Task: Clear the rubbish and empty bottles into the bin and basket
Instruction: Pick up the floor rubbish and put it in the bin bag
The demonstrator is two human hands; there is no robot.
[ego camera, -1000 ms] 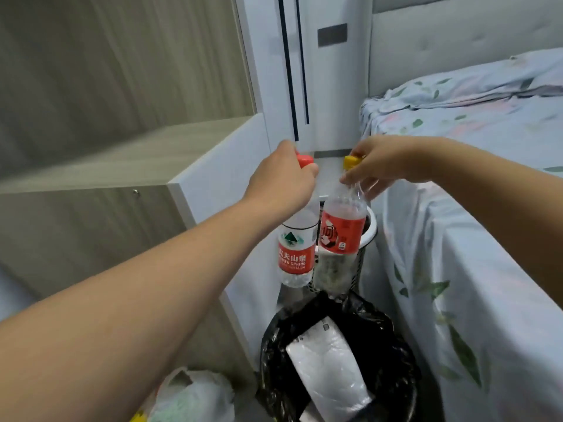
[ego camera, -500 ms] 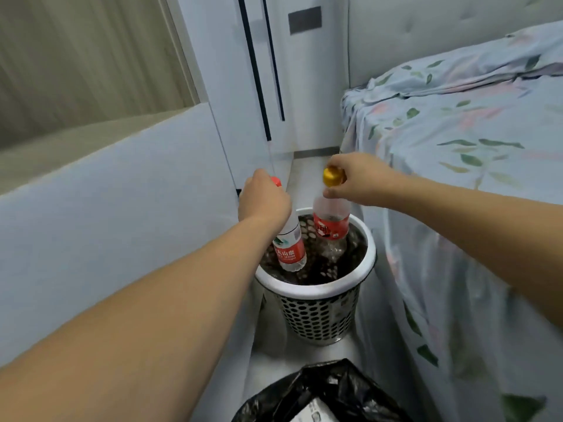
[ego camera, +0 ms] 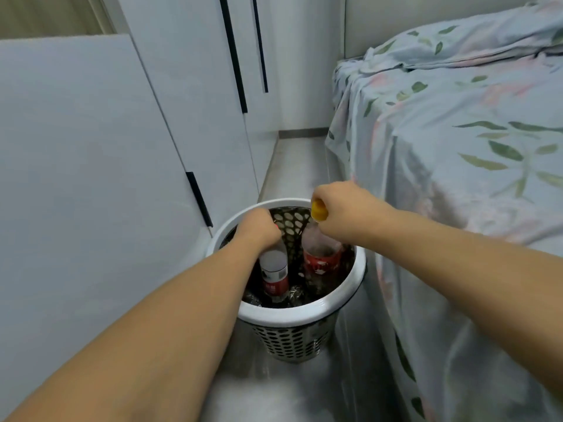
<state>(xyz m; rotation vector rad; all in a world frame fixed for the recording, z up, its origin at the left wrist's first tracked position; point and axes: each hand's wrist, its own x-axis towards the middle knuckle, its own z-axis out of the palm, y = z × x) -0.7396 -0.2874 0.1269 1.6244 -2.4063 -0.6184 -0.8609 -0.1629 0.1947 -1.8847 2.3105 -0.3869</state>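
I see my left hand [ego camera: 259, 228] curled round the top of the red-label bottle [ego camera: 274, 274], my right hand [ego camera: 345, 210] pinching the yellow-capped bottle [ego camera: 320, 249] by its neck. Both bottles hang upright inside the perforated basket [ego camera: 292, 315] beside the bed [ego camera: 457, 147]

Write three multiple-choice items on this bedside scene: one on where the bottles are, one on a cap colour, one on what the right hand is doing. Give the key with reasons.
1. Where are the lower ends of the two bottles?
A. on the bed
B. inside the perforated basket
C. on the floor beside the basket

2. What colour is the cap of the bottle held by the right hand?
A. yellow
B. blue
C. white

3. What is the right hand doing?
A. hanging free
B. pressing flat on the bed
C. gripping a bottle by its top

Key:
1 B: both bottles stand within the rim of the basket.
2 A: the cap is yellow.
3 C: the right hand curls round the bottle's neck; the left hand does likewise.
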